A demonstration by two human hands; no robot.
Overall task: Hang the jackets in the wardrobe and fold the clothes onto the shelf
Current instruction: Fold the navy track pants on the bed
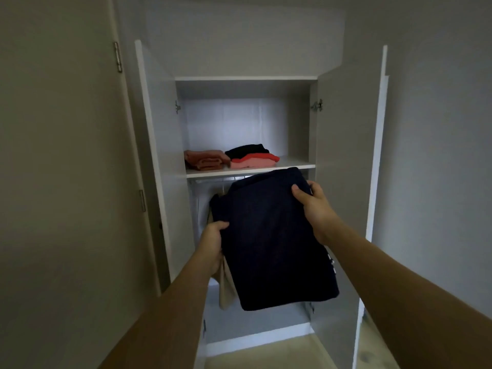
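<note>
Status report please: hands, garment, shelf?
Left hand and right hand grip folded navy garment. Garment below shelf. Right side of shelf free; folded piles at left.

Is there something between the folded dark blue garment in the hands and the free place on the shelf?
Nothing visible blocks it. The navy garment, gripped by the left hand and right hand, is just below the shelf, whose right part is bare beside the folded piles.

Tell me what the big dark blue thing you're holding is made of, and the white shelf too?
The folded navy garment looks like soft matte knit or woven cloth: it bends and droops over the hands without shine. The shelf seems to be smooth white laminated board, judging by its flat, straight, pale edge, though painted wood is possible.
</note>
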